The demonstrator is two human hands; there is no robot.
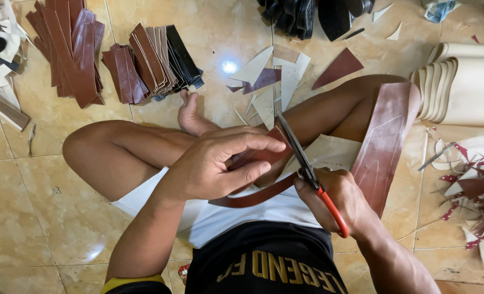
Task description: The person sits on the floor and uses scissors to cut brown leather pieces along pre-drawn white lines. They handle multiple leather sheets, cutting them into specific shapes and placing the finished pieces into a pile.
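I sit cross-legged on a tiled floor. My left hand (pixel 220 163) pinches a brown leather piece (pixel 258 157) over my lap. From that piece a curved brown strip (pixel 253 198) hangs toward my right hand. My right hand (pixel 340 201) grips scissors (pixel 302 158) with red handles, and the dark blades point up along the leather's edge. A long brown leather sheet (pixel 386 136) with traced outlines lies draped over my right knee.
Stacks of cut brown and black leather strips (pixel 116 60) lie at the far left. Cream and brown offcuts (pixel 277 76) are scattered ahead of my foot. Rolled cream material (pixel 465 87) sits at right, with red-edged scraps (pixel 470 185) below it. Dark shoe parts (pixel 307 16) lie at top.
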